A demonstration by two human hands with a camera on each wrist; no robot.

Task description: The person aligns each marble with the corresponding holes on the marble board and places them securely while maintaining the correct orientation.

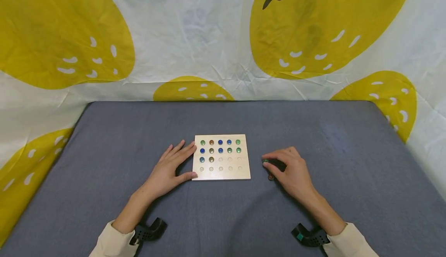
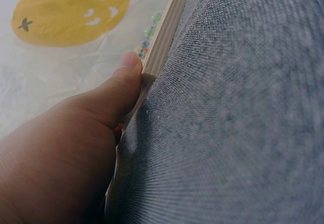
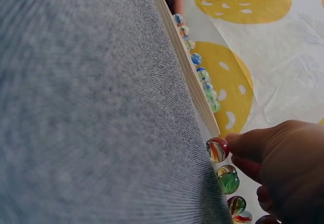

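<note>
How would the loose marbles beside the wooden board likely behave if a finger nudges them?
The marbles look round and glossy, so they would probably roll and feel slippery. The grey cloth may slow them. They look like glass, so likely hard, heavy for their size.

From the head view the right hand [image 1: 292,172] covers most of the loose glass marbles [image 1: 266,161] on the grey cloth, so there's no counting them, and the ones that peek out are too small to read colours properly. The right wrist view cuts the lowest marble off at the bottom edge. In the left wrist view the left hand [image 2: 66,153] hides its own fingers, and the pale square wooden peg board [image 2: 164,29] shows edge-on, its marbles probably just blurry specks.
</note>
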